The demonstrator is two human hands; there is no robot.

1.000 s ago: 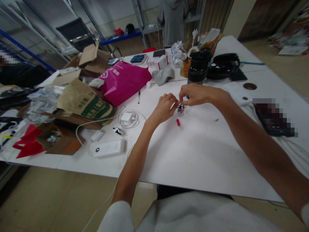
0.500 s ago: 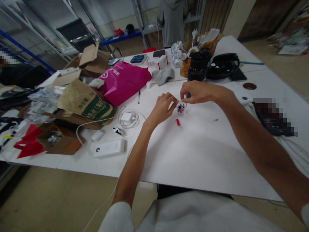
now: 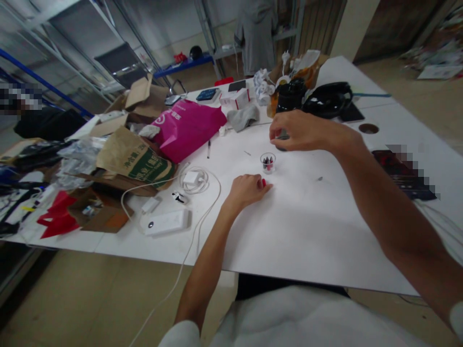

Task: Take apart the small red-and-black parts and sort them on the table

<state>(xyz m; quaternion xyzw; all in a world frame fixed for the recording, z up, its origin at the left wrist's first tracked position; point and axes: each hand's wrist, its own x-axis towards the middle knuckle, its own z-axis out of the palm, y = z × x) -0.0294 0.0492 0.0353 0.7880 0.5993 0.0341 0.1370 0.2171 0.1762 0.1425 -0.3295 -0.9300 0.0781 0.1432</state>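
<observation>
A small clear cup (image 3: 268,162) holding several tiny red and black pieces stands on the white table (image 3: 296,226). My left hand (image 3: 247,188) rests on the table just in front of the cup, fingers curled, its fingertips pinched on a small red piece (image 3: 264,182). My right hand (image 3: 296,131) hovers above and behind the cup, fingers curled together; whether it holds anything is hidden.
A black jar (image 3: 289,99) and a black headset (image 3: 330,100) stand behind the cup. To the left lie a pink bag (image 3: 184,126), a brown paper bag (image 3: 135,159), a white charger with cable (image 3: 193,178) and a white power bank (image 3: 166,222). A dark device (image 3: 401,171) lies right.
My left hand dropped from the cup's rim down to the red piece on the table. My right hand lifted off the cup and moved up. The camera shifted slightly.
</observation>
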